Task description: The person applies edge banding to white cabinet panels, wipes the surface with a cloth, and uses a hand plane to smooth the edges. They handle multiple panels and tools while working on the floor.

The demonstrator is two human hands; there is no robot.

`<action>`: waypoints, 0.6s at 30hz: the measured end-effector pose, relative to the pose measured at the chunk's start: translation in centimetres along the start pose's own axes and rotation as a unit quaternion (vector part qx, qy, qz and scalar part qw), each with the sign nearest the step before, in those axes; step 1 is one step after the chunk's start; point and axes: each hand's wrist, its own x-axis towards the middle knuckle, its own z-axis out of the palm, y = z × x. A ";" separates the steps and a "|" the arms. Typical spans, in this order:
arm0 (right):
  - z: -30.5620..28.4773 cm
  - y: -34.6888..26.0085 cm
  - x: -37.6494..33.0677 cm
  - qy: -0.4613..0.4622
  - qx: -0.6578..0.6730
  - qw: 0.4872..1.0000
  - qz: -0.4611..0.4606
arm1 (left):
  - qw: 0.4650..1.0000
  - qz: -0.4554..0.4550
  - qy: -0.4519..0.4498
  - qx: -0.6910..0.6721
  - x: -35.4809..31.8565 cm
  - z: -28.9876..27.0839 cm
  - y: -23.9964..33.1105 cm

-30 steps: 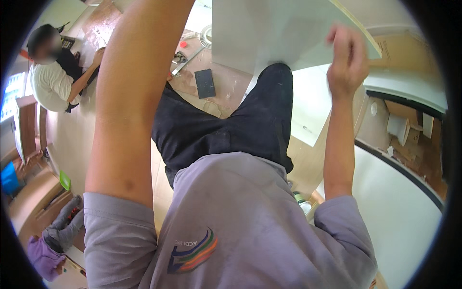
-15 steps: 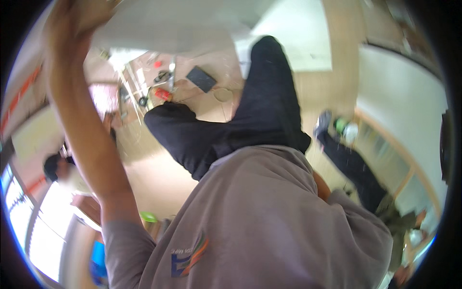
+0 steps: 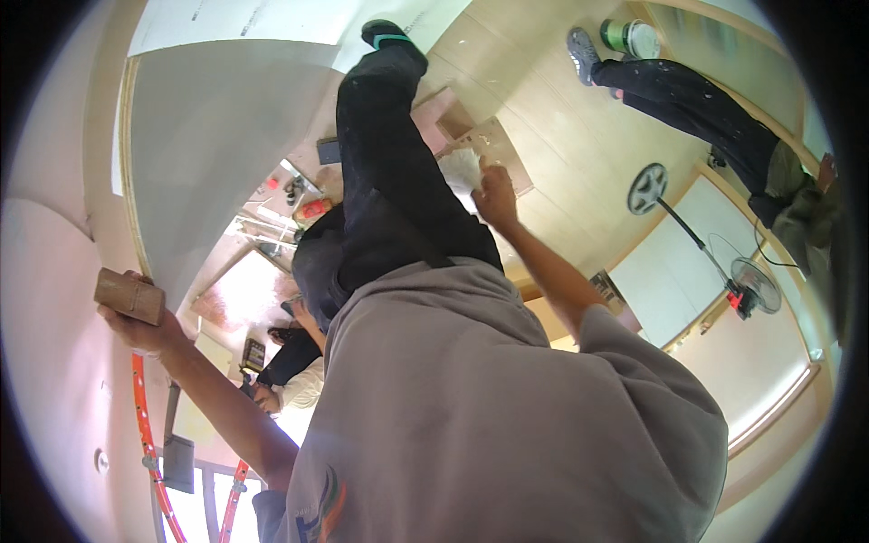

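Observation:
At the far left, my left hand (image 3: pixel 149 335) is closed around a brown, wood-coloured block (image 3: pixel 129 297) with a line across its face. The block is close to the pale wall and the lower edge of a large grey panel (image 3: pixel 204 136). My right hand (image 3: pixel 496 197) hangs beside my right thigh, fingers closed on a crumpled white cloth (image 3: pixel 460 170). Part of the cloth is hidden behind my leg and fingers.
An orange ladder (image 3: pixel 145 407) stands at the lower left. One person (image 3: pixel 299 385) is low behind it; another person's dark trousers (image 3: pixel 697 100) show at the upper right, near a green-and-white bucket (image 3: pixel 641 40). A standing fan (image 3: pixel 753 285) is at the right. Tools (image 3: pixel 299 185) lie on the floor.
The view has turned and sharpened. My left hand, earlier a blur at the top left, is now lower with the block visible. My right hand has come into view with the white cloth.

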 end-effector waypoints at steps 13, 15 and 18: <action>-24.4 -29.2 32.5 0.007 0.441 0.871 -0.218 | 0.984 0.030 0.100 -0.146 -1.5 -0.8 -1.3; -23.8 -37.6 31.4 0.036 0.419 0.826 -0.375 | 0.975 0.045 0.032 -0.215 -2.9 -1.0 -1.3; -21.0 -47.1 25.5 0.145 0.365 0.766 -0.509 | 0.946 -0.001 -0.070 -0.316 -4.5 0.8 0.5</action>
